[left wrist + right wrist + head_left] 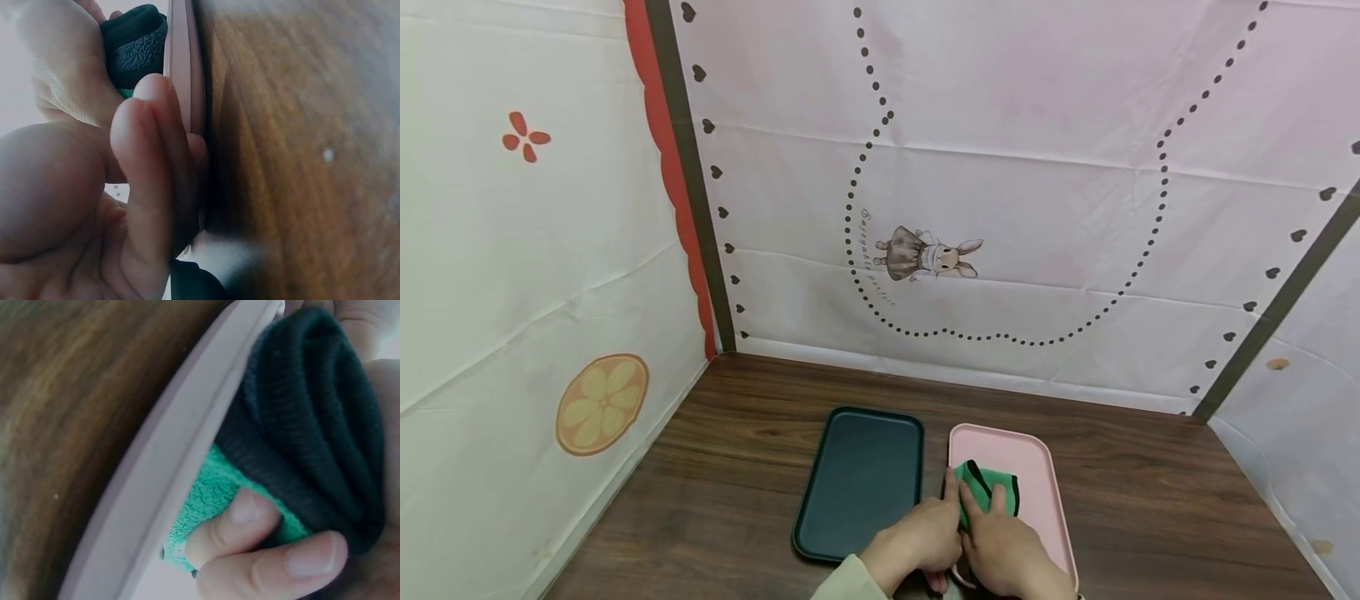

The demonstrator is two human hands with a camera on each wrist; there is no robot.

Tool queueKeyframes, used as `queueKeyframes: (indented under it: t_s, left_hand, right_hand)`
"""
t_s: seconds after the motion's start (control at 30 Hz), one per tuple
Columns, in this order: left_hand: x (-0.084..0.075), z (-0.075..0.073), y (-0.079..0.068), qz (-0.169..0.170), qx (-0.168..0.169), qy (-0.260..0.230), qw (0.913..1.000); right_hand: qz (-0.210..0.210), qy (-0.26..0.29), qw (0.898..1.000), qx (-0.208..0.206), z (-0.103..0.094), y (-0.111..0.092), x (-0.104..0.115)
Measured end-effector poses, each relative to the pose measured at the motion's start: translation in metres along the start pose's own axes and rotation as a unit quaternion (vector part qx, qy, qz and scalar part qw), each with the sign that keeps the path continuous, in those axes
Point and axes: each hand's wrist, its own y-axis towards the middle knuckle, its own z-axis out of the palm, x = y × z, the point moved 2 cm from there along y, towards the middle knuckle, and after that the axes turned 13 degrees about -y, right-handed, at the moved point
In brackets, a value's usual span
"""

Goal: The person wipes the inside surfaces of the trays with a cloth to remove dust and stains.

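Observation:
A folded green cloth (996,490) with black edging lies on the pink tray (1037,457). My right hand (1006,550) holds it near its lower edge, with two fingers spread over the top. The right wrist view shows curled fingers against the fuzzy green side of the cloth (215,481), beside a thick dark fold. My left hand (928,533) is at the tray's left edge, its index finger straight along the cloth's left side. Its other fingers bend loosely in the left wrist view, where the cloth's dark side (137,53) shows beyond them.
A dark green tray (861,483) lies to the left of the pink one on the brown wooden table (715,492). Printed white sheets (1015,208) hang behind the table and on both sides.

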Motion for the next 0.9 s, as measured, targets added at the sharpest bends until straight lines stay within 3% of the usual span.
queueKeyframes:
  t_s: [0.57,0.9]
  left_hand:
    - [-0.002,0.003,0.0,0.003,-0.006,0.02,0.9998]
    - [0.0,-0.001,0.0,-0.004,0.013,0.017,0.9998]
  right_hand:
    - [0.011,-0.008,1.0,0.024,-0.004,0.003,-0.005]
    - [-0.005,-0.015,0.999,0.04,-0.01,0.008,-0.006]
